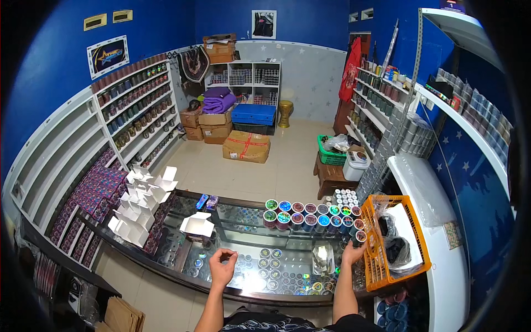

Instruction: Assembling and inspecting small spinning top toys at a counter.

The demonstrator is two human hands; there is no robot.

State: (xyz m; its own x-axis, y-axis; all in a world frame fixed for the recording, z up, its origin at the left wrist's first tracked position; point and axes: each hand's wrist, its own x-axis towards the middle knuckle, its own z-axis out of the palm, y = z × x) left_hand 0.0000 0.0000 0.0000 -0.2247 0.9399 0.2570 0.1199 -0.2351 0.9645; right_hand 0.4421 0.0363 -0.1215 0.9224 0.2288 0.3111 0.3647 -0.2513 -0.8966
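My left hand (222, 268) hovers over the glass counter (182, 260) with its fingers curled and apart, holding nothing. My right hand (353, 253) reaches up at the counter's right end and grips a round tin (360, 237) at the low end of a stacked row of round tins with shiny coloured lids (310, 213). An orange plastic basket (412, 229) holding black items in clear bags stands right beside that hand. More small tins show under the glass.
Several open white cartons (141, 205) are piled on the counter's left, with one more (197, 224) near the middle. A white appliance top (442, 265) lies right of the basket. Cardboard boxes (246, 146), a green basket (330, 156) and a wooden stool (333, 178) stand on the floor beyond.
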